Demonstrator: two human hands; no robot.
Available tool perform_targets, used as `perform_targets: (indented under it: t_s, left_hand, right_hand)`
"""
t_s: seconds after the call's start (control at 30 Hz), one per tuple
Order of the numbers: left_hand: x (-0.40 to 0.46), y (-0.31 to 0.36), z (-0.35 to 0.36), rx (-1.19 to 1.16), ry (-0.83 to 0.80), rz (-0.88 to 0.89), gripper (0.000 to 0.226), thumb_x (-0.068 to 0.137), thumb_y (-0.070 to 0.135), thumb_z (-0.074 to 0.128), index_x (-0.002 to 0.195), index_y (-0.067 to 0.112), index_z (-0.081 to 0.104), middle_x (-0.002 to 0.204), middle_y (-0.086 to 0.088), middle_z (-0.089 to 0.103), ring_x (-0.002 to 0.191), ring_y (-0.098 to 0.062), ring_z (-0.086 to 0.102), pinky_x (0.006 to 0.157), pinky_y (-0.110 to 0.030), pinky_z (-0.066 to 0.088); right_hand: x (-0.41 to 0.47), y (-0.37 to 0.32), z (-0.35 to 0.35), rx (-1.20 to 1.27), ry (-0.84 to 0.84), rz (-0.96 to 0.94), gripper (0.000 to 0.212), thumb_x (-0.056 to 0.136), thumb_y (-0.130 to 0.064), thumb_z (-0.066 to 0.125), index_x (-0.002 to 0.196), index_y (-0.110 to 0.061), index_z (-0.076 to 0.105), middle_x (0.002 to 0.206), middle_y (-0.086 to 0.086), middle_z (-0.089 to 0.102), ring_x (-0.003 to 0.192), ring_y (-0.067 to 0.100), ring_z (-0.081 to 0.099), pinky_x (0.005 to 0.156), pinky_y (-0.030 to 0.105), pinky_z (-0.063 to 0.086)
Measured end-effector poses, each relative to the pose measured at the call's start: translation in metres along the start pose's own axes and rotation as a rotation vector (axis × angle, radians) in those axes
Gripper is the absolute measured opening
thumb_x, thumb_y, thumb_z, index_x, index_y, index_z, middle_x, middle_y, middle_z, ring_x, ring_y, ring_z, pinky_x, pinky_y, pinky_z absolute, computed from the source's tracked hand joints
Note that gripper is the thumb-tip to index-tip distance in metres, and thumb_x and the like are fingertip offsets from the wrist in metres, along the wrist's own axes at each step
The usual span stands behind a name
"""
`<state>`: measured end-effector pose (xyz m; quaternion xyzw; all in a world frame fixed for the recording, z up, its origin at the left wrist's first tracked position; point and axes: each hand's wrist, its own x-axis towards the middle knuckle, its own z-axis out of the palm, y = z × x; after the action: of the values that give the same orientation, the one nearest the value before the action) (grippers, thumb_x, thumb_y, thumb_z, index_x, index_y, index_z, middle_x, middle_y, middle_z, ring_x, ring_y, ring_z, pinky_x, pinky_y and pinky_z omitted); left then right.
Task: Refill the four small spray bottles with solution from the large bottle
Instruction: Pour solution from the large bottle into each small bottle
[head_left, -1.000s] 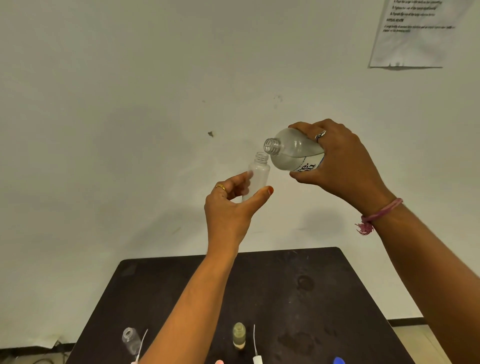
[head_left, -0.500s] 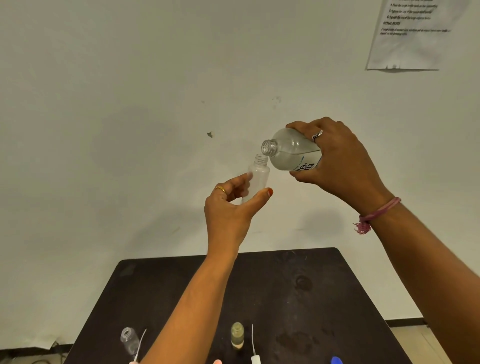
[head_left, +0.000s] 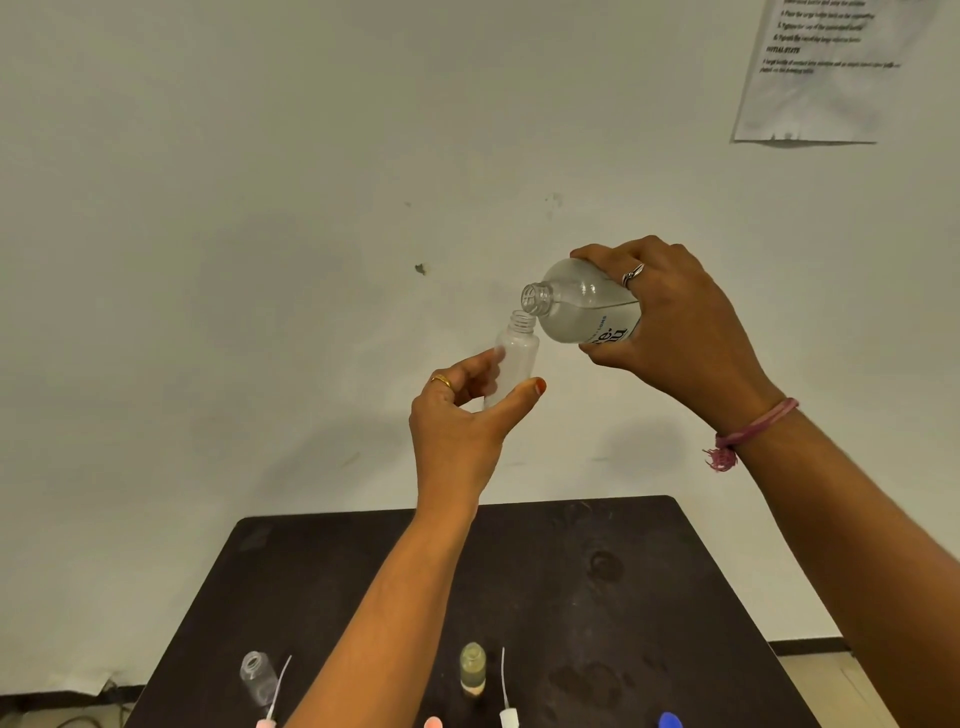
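wall (head_left: 260, 208): plain off-white | paper sheet (head_left: 815, 78): taped upper right | table (head_left: 649, 597): dark, against wall

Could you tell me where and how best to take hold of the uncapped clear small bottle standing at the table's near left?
I would grip the clear small bottle around its cylindrical body, below the open threaded neck, coming from its left side. It stands nearly upright, and a thin white dip tube lies close on its right, so a left approach probably avoids knocking that.

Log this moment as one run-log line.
step: pouring | left hand: grips small spray bottle, uncapped | right hand: tilts large bottle, mouth at its neck | stream: not visible
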<state>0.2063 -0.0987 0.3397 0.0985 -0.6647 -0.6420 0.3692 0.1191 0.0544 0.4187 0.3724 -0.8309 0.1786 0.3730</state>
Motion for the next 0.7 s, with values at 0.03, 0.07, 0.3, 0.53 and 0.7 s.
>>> perform_targets:
  t_s: [0.03, 0.07, 0.3, 0.53, 0.7]
  left_hand:
    - [-0.0001, -0.0001, -0.0001, 0.002, 0.001, 0.0, 0.051, 0.069, 0.031, 0.083, 0.116, 0.023, 0.067, 0.112, 0.005, 0.068, 0.098, -0.007, 0.064, 0.063, -0.001, 0.045]
    - [-0.0002, -0.0001, 0.0002, 0.005, 0.002, 0.001, 0.051, 0.069, 0.031, 0.083, 0.116, 0.023, 0.067, 0.112, 0.005, 0.068, 0.098, -0.007, 0.064, 0.063, -0.001, 0.046]
    - [-0.0008, 0.0002, 0.001, 0.003, 0.003, -0.001, 0.05, 0.069, 0.03, 0.083, 0.115, 0.023, 0.066, 0.112, 0.005, 0.068, 0.098, -0.007, 0.064, 0.064, -0.001, 0.046]
    - [-0.0013, 0.0003, 0.0021, -0.009, 0.001, -0.008, 0.049, 0.07, 0.028, 0.083, 0.115, 0.023, 0.066, 0.113, 0.004, 0.067, 0.098, -0.007, 0.064, 0.063, 0.0, 0.044]
    - [-0.0012, -0.0001, 0.001, -0.013, 0.003, -0.011, 0.049, 0.069, 0.029, 0.083, 0.115, 0.023, 0.066, 0.112, 0.005, 0.068, 0.097, -0.006, 0.064, 0.063, -0.001, 0.044]
  right_hand:
    - [-0.0001, 0.0001, 0.0004, -0.004, 0.001, -0.003, 0.072, 0.065, -0.02, 0.083, 0.13, -0.02, 0.053, 0.113, 0.009, 0.058, 0.1, 0.028, 0.052, 0.075, 0.028, 0.039]
    - [-0.0001, 0.0003, 0.0009, -0.007, 0.003, -0.005, 0.072, 0.065, -0.021, 0.083, 0.13, -0.02, 0.053, 0.113, 0.009, 0.058, 0.1, 0.028, 0.052, 0.075, 0.028, 0.039]
    - [0.0002, 0.0023, 0.0017, -0.015, 0.018, -0.016, 0.072, 0.064, -0.019, 0.083, 0.13, -0.019, 0.054, 0.112, 0.01, 0.059, 0.099, 0.029, 0.053, 0.074, 0.028, 0.039]
    - [0.0005, 0.0019, 0.0021, -0.024, 0.022, -0.026, 0.072, 0.064, -0.018, 0.083, 0.13, -0.018, 0.054, 0.111, 0.011, 0.059, 0.099, 0.03, 0.054, 0.073, 0.028, 0.04]
    - [0.0007, 0.0021, 0.0023, -0.031, 0.021, -0.027, 0.071, 0.064, -0.018, 0.083, 0.129, -0.019, 0.055, 0.111, 0.01, 0.059, 0.098, 0.03, 0.053, 0.072, 0.027, 0.038]
